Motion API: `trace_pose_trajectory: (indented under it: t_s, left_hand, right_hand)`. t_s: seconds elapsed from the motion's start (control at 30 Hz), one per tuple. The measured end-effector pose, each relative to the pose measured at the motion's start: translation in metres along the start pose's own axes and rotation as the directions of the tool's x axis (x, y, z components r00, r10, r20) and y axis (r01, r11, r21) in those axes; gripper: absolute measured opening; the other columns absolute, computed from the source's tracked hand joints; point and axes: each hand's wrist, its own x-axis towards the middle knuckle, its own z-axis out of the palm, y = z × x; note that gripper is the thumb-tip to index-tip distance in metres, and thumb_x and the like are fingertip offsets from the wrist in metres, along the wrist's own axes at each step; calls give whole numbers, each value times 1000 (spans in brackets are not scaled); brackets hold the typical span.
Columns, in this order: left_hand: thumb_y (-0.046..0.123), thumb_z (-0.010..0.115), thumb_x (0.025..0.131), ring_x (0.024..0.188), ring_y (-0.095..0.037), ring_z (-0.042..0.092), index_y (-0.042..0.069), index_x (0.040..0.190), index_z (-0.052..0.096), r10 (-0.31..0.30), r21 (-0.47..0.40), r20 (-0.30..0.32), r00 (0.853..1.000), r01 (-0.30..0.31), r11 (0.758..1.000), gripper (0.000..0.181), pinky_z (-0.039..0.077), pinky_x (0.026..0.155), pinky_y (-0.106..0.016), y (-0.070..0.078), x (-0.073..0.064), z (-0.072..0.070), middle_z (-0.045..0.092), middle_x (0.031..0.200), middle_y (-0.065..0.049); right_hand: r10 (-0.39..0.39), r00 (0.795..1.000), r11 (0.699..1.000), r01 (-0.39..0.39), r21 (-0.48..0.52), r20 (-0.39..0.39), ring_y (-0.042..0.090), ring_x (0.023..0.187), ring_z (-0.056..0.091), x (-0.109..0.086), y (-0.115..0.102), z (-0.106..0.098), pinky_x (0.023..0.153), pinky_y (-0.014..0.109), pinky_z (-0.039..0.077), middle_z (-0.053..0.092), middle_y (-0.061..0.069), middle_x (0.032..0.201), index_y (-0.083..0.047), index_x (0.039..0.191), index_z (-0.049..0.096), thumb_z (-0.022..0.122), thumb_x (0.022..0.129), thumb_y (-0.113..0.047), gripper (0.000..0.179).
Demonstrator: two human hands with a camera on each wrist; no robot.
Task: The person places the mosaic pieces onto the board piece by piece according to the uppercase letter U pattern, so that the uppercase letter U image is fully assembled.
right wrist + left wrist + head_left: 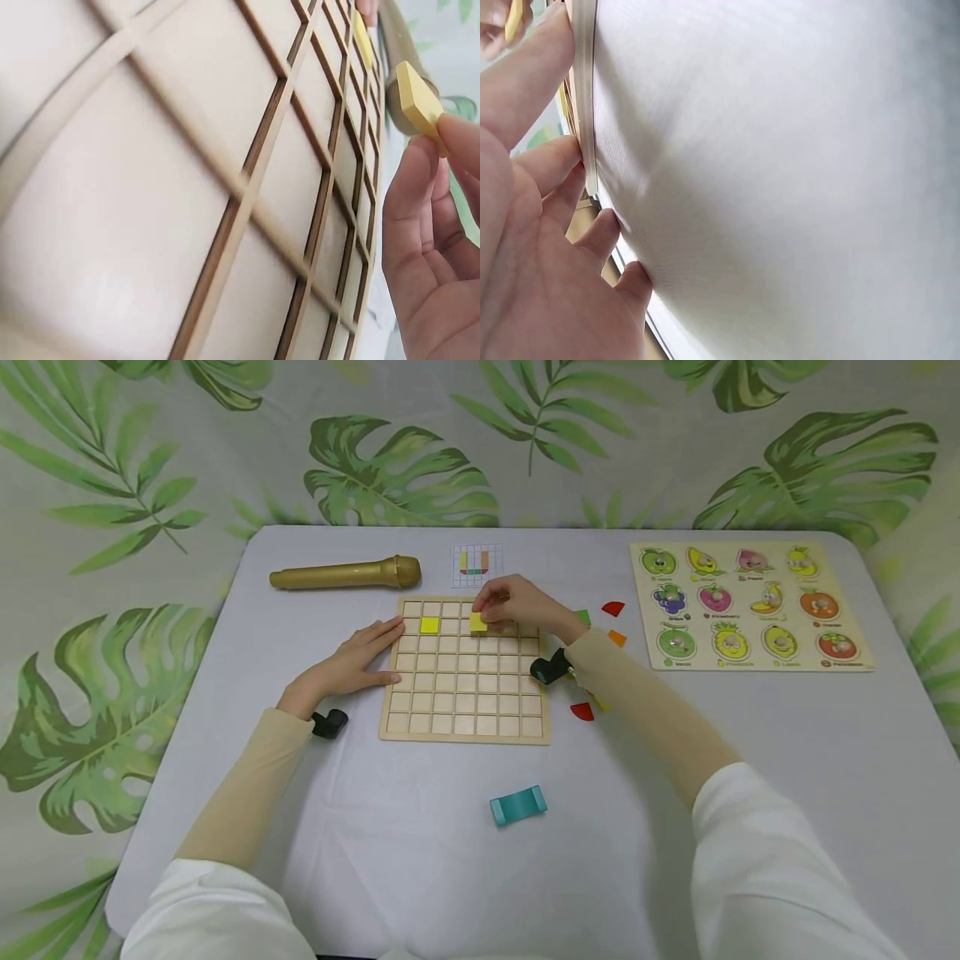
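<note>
We pinch a yellow square tile (478, 625) between our right thumb and fingers, the right hand (521, 606) holding it over the upper part of the gridded wooden board (466, 702). We judge this the placing step; setting it down would call for squaring its edges with a cell's ridges. Our left hand (348, 657) lies spread against the left edge. Beyond the far edge lies a pattern card (474, 582); red quarter-circles (582, 712) crowd the right, while the near side, with a teal curved block (517, 807), offers more room
</note>
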Motion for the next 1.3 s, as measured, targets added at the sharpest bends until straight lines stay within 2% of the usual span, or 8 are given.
trace_pose_trajectory:
  t_s: [0.27, 0.53, 0.63, 0.8, 0.9, 0.97, 1.13, 1.3]
  left_hand:
    - [30, 63, 94, 144, -35, -2, 6, 154, 11, -2, 4, 1, 1000, 2, 1000, 82, 3, 111, -57, 0, 0, 0, 4, 160, -9]
    - [31, 62, 94, 144, -35, -1, 6, 154, 12, -7, 17, -4, 1000, 7, 1000, 82, 4, 112, -55, -1, 1, -1, 5, 160, -9]
    - [30, 62, 94, 144, -35, -1, 6, 154, 12, -5, 24, -5, 1000, 5, 1000, 82, 4, 112, -55, -2, 2, -1, 5, 160, -9]
    - [30, 63, 94, 144, -36, -1, 6, 154, 12, -5, 33, -3, 1000, 5, 999, 82, 5, 112, -54, -3, 2, -1, 5, 160, -9]
    - [30, 63, 94, 144, -36, -1, 6, 154, 12, -3, 31, -5, 1000, 3, 1000, 82, 5, 112, -55, -4, 2, -1, 5, 160, -9]
    - [30, 63, 94, 144, -36, -1, 5, 154, 12, -1, 26, -5, 1000, 1, 1000, 82, 5, 112, -55, -4, 2, -1, 5, 160, -9]
    - [29, 63, 94, 143, -37, -1, 4, 154, 13, -1, 14, -10, 1000, 1, 1000, 82, 4, 112, -55, -4, 2, 0, 5, 160, -11]
    - [28, 63, 94, 143, -37, -1, 3, 153, 13, -2, 11, -13, 1000, 2, 1000, 82, 4, 112, -56, -1, 1, 0, 6, 159, -12]
  right_hand:
    - [3, 1000, 994, -5, -106, -24, 19, 70, 54, 25, -8, 24, 66, 27, 47, 61, 7, 80, 4, 94, 67, 63, 88, 0, 8]
    - [27, 996, 968, -48, -244, -91, 15, 69, 53, 33, -14, 39, 66, 24, 44, 61, 6, 77, 2, 89, 67, 62, 86, 3, 6]
    - [12, 995, 939, -45, -341, -96, 16, 70, 51, 34, -17, 42, 67, 24, 42, 61, 6, 77, 1, 87, 67, 61, 85, 3, 6]
    - [-27, 998, 869, -5, -495, -58, 19, 72, 49, 36, -21, 47, 69, 27, 40, 60, 8, 79, -1, 87, 65, 59, 86, 3, 7]
    - [-41, 998, 847, 12, -531, -42, 20, 75, 50, 36, -21, 47, 70, 28, 41, 60, 10, 82, -1, 88, 64, 60, 86, 2, 6]
    - [-42, 998, 856, 15, -517, -40, 20, 77, 52, 36, -19, 46, 72, 28, 43, 61, 10, 85, -1, 89, 64, 61, 87, 1, 4]
    - [-24, 997, 925, -8, -381, -78, 21, 82, 55, 26, -15, 37, 74, 29, 44, 61, 9, 89, -1, 93, 65, 65, 88, -3, 5]
    - [-25, 990, 945, -21, -326, -137, 23, 83, 55, 5, -11, 16, 74, 31, 44, 62, 9, 92, -2, 96, 67, 64, 90, -8, 9]
